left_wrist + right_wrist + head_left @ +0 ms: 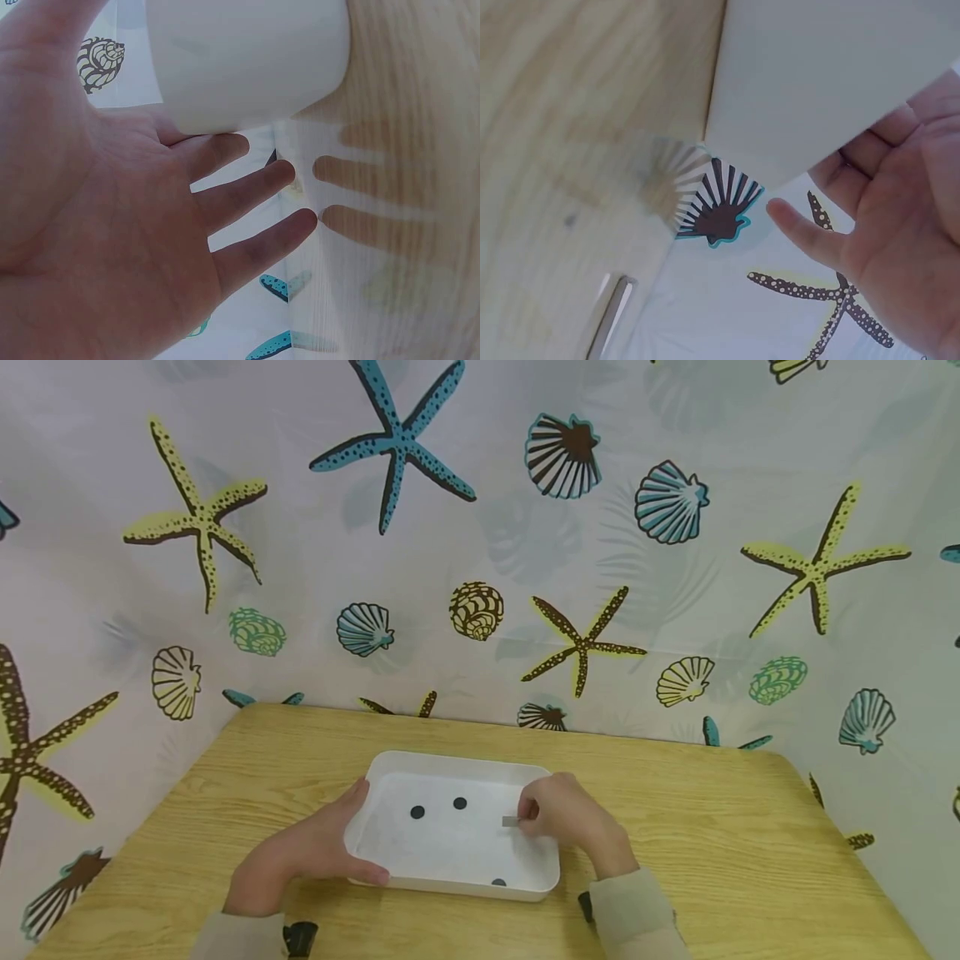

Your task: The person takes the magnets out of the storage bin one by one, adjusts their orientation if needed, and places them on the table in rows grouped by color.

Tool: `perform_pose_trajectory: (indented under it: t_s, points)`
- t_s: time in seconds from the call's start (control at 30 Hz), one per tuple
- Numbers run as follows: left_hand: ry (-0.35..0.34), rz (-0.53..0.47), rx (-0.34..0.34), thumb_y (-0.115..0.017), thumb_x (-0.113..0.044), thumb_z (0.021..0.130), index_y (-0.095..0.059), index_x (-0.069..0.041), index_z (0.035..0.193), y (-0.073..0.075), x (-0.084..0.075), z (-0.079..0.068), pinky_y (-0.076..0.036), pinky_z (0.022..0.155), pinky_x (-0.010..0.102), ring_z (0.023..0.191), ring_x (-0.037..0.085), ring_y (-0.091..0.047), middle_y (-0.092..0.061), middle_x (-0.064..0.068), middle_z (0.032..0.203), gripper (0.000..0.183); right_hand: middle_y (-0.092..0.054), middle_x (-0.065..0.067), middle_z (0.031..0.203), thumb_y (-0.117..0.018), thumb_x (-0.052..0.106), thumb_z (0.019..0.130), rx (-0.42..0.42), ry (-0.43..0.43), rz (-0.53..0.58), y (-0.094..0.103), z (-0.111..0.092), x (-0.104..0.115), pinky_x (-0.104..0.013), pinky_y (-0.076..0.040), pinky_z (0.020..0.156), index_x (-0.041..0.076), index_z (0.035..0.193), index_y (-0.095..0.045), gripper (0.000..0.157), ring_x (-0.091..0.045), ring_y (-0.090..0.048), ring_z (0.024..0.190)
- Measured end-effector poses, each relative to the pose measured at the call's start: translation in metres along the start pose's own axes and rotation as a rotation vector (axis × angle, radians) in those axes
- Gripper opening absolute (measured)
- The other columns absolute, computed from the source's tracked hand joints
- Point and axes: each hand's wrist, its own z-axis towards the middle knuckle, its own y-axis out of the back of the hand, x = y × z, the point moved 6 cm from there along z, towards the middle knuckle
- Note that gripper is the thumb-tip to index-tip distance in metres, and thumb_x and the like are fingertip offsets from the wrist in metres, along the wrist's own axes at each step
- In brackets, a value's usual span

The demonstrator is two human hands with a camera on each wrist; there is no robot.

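Observation:
A shallow white tray point(450, 887) lies on the wooden table. My left hand point(315, 843) spans its left end, thumb against the front rim; in the left wrist view the fingers are straight and spread, with one touching the tray's wall point(247, 60). Over the tray's right side, my right hand point(566, 814) pinches a small flat grey rectangular piece point(509, 822). Two black discs point(417, 812) point(461, 803) lie on the tray floor, and a dark grey disc point(498, 882) shows partly above the front rim. My right fingertips are hidden behind the tray wall point(810, 82) in the right wrist view.
The wooden table point(720, 843) extends on both sides of the tray. Behind it and at the sides hangs a white curtain point(480, 543) printed with starfish and shells. A narrow shiny bar point(611, 319) shows low in the right wrist view.

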Motion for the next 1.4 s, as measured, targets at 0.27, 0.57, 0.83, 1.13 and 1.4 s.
perform_pose_trajectory:
  t_s: [0.27,0.57,0.83,1.13,1.4]
  points:
    - [0.019,-0.001,-0.005,-0.093,-0.053,0.07,0.0,0.01,0.161,-0.001,0.0,0.0,-0.022,0.123,0.07,0.155,0.055,-0.012,-0.004,0.035,0.169,0.144,-0.068,0.009,0.075,-0.079,0.012,0.089,-0.142,0.07,-0.05,0.017,-0.004,0.006,-0.032,-0.05,0.079,0.014,0.084,-0.076,0.006,-0.01,-0.056,0.074]
    - [0.029,0.013,-0.008,-0.093,-0.053,0.069,-0.002,0.01,0.161,-0.003,0.0,-0.001,-0.022,0.122,0.07,0.155,0.056,-0.014,-0.005,0.035,0.169,0.144,-0.072,0.008,0.081,-0.081,0.013,0.088,-0.225,0.125,-0.057,0.034,-0.012,0.014,-0.048,-0.042,0.107,0.014,0.086,-0.077,0.005,-0.008,-0.062,0.077]
    - [0.013,-0.012,-0.002,-0.093,-0.051,0.071,-0.001,0.011,0.161,-0.002,-0.003,-0.001,-0.022,0.123,0.069,0.155,0.055,-0.013,-0.004,0.036,0.169,0.143,-0.074,0.008,0.083,-0.081,0.014,0.087,-0.361,0.189,-0.139,0.056,-0.024,0.023,-0.045,-0.048,0.104,0.015,0.087,-0.077,0.004,-0.01,-0.066,0.082]
    - [0.026,0.015,-0.008,-0.093,-0.053,0.069,-0.001,0.01,0.161,-0.002,-0.002,0.001,-0.022,0.123,0.07,0.155,0.056,-0.014,-0.005,0.035,0.169,0.144,-0.073,0.005,0.085,-0.079,0.01,0.087,-0.599,0.323,-0.23,0.076,-0.041,0.032,-0.036,-0.056,0.087,0.012,0.09,-0.077,0.003,-0.013,-0.066,0.084]
    - [0.034,0.015,0.002,-0.092,-0.054,0.071,0.0,0.009,0.161,-0.001,-0.003,0.001,-0.022,0.122,0.07,0.155,0.056,-0.014,-0.004,0.035,0.169,0.144,-0.071,0.003,0.082,-0.082,0.006,0.082,-0.817,0.438,-0.272,0.088,-0.052,0.034,-0.034,-0.054,0.078,0.013,0.086,-0.074,0.011,-0.017,-0.065,0.083]
